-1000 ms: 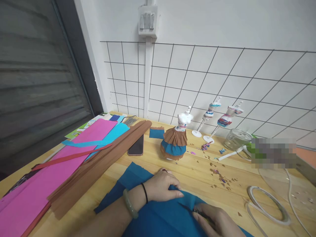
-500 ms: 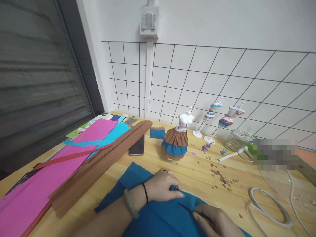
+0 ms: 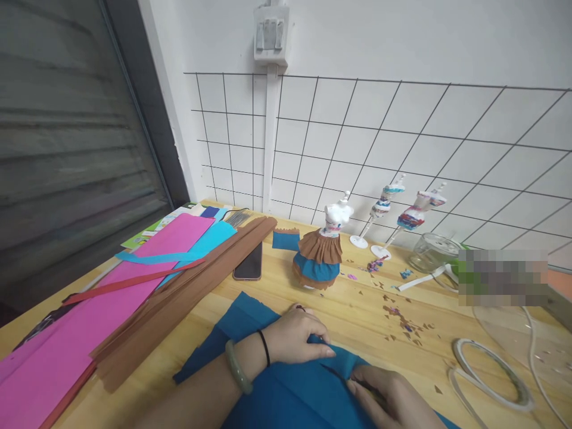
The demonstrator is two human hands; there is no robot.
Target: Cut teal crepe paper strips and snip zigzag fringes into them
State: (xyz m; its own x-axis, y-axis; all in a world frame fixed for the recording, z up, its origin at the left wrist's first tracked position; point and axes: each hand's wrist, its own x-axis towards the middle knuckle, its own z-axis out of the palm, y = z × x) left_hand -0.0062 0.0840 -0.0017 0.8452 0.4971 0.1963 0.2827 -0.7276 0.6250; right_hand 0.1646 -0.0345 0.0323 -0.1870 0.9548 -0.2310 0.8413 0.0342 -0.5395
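Observation:
A large sheet of dark blue crepe paper (image 3: pixel 295 396) lies on the wooden table under both hands. My left hand (image 3: pixel 301 336), with a black band and a bangle at the wrist, presses on the sheet with fingers curled and thumb against its upper edge. At the lower right, my right hand (image 3: pixel 384 393) is closed around a pair of scissors (image 3: pixel 334 374). Their dark, narrow blade runs into the paper, pointing towards my left thumb; the handles are mostly hidden by the fingers. Beyond the hands stands a small dress form (image 3: pixel 337 217) wearing a tiered brown and blue paper skirt (image 3: pixel 317 262).
Left on the table (image 3: pixel 214 351) are pink paper (image 3: pixel 147 268), brown crepe paper (image 3: pixel 192 292) and a phone (image 3: pixel 248 262). A small blue piece (image 3: pixel 286 239) lies behind. To the right are two bare-stand dress forms (image 3: pixel 415 211), a clear jar (image 3: pixel 433 250), brown scraps (image 3: pixel 406 322) and tape rolls (image 3: pixel 491 375).
The view has shifted very slightly. My right hand and the scissors have moved a little against the paper; my left hand stays in place.

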